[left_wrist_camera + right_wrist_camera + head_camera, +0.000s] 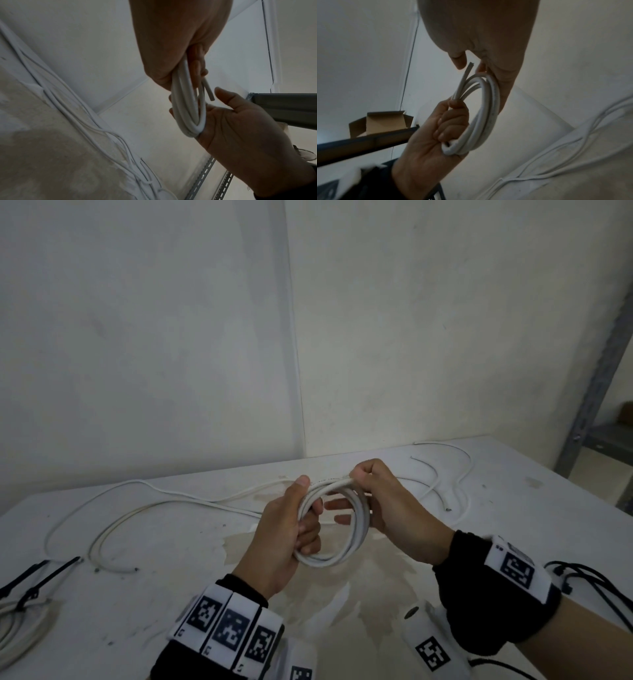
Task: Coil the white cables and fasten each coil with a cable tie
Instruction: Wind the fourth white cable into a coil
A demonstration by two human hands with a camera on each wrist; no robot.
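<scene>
A white cable coil point(358, 530) of several loops hangs above the white table point(144, 604), held between both hands. My left hand point(305, 517) grips its left side, thumb on top and fingers curled through the ring. My right hand point(354, 478) pinches the top of the coil, with its other fingers reaching through the loop. From the left wrist, the coil point(184, 108) runs from my left hand point(173, 56) down into the right hand point(240, 128), and a cut cable end point(209, 93) sticks out. From the right wrist, the coil point(488, 108) hangs under the right hand point(479, 33), and the left hand point(447, 125) clasps it.
Loose white cables point(137, 506) trail over the table's left, and more cables point(442, 474) lie at the back right. Black cable ties point(41, 571) and a tied coil point(13, 621) sit at the left edge; more ties point(589, 580) at right. A metal shelf point(589, 392) stands right.
</scene>
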